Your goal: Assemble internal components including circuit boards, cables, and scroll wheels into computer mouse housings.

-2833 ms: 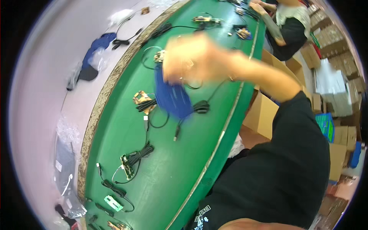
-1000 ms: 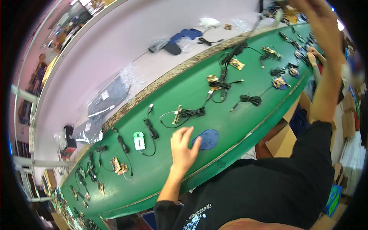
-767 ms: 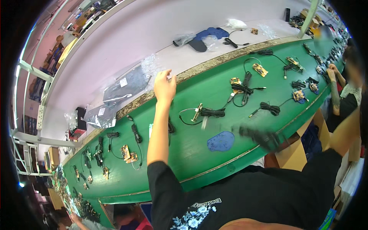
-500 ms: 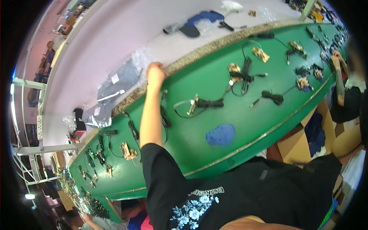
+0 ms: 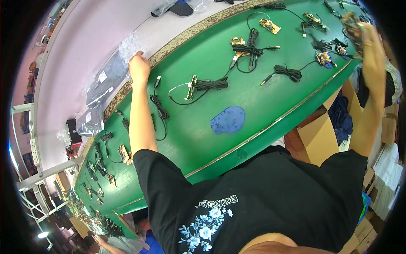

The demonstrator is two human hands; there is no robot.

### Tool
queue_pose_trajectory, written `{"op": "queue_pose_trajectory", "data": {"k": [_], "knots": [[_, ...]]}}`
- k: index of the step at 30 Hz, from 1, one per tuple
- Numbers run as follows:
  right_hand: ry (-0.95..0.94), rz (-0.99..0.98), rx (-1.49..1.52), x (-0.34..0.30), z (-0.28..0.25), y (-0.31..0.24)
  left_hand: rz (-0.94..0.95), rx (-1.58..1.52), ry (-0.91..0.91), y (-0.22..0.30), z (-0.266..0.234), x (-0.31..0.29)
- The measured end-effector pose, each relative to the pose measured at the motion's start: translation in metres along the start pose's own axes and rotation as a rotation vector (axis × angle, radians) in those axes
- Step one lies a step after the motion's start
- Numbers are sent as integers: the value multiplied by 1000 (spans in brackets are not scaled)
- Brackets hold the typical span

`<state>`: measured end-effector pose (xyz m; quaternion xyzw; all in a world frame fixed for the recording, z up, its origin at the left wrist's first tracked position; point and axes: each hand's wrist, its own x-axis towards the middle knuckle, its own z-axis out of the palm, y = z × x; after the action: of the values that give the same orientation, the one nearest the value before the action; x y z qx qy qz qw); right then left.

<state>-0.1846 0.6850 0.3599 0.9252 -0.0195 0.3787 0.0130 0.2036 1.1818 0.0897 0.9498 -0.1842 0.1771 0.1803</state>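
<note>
My left hand [image 5: 139, 67] rests closed at the speckled edge of the pale ledge, beside a clear plastic bag [image 5: 103, 78] with grey contents. Anything inside its curled fingers is hidden. At the far right, my right hand [image 5: 372, 40] is raised over the table end, smeared by motion. Its fingers are around a blurred brownish circuit board [image 5: 353, 31]. On the green table lies a blue mouse-shaped plate [image 5: 228, 120]. Above it sit a small board [image 5: 191, 87] and its coiled black cable [image 5: 213, 84]. Another coiled black cable [image 5: 159, 106] lies right of my left forearm.
More boards [image 5: 270, 26] and cables [image 5: 287, 73] are spread over the green table [image 5: 186, 139], with others at its left end. Below its front edge stands an open cardboard box [image 5: 319, 137] with dark blue cloth. A dark cap [image 5: 181, 9] lies on the ledge.
My right arm has come into view, stretched to the far right with a board in hand. The view has shifted. My left hand remains closed by the ledge.
</note>
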Motion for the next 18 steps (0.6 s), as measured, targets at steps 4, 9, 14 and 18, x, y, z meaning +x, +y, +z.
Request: {"op": "queue_pose_trajectory", "data": {"k": [4,9,14,18], "knots": [[-474,390,278,-15,29,-2,-39,-69,17,-3,-16,-16],[-219,331,413,-14,26,-9,34,-506,177,68,-76,-52],[-217,366,578,-34,-7,54,588,-657,-229,185,-113,-191],[-101,178,883,-37,5,42,489,-652,-405,198,-90,-216]]}}
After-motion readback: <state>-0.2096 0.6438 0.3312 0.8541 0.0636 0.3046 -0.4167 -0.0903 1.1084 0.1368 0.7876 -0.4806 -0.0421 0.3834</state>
